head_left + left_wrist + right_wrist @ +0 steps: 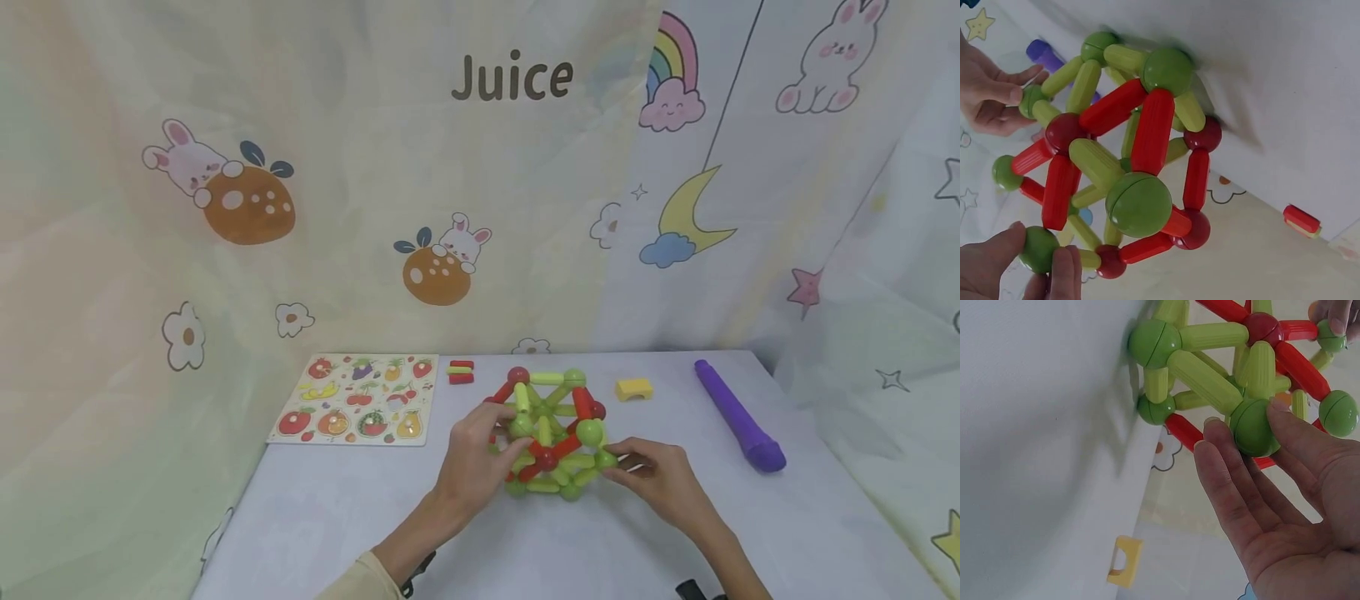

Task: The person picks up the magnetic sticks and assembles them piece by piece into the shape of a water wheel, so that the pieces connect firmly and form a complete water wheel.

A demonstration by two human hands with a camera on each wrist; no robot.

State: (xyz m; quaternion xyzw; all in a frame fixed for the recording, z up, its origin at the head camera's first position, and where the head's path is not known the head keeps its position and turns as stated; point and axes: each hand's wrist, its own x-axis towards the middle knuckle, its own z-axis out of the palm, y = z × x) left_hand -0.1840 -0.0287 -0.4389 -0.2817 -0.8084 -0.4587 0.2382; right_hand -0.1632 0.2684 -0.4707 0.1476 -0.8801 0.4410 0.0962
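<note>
A ball-and-stick construction toy (547, 457), built of red and green balls joined by red and yellow-green rods, stands on the white table between both hands. At its left side, my left hand (476, 454) pinches a green ball (1039, 250) between thumb and fingers. On the opposite side, low down, my right hand (660, 483) holds another green ball (1252, 428) between its thumb and fingertips. The lattice is roughly round with open gaps, and several lower joints touch or nearly touch the tabletop. Part of its left side is hidden behind the left hand.
Behind and left lies a fruit puzzle board (356, 398). A few loose red and yellow-green rods (461, 372) lie beside it. Farther right are a yellow arched block (633, 389) and a purple toy microphone (738, 417). A printed curtain (360, 275) hangs along the table's back edge.
</note>
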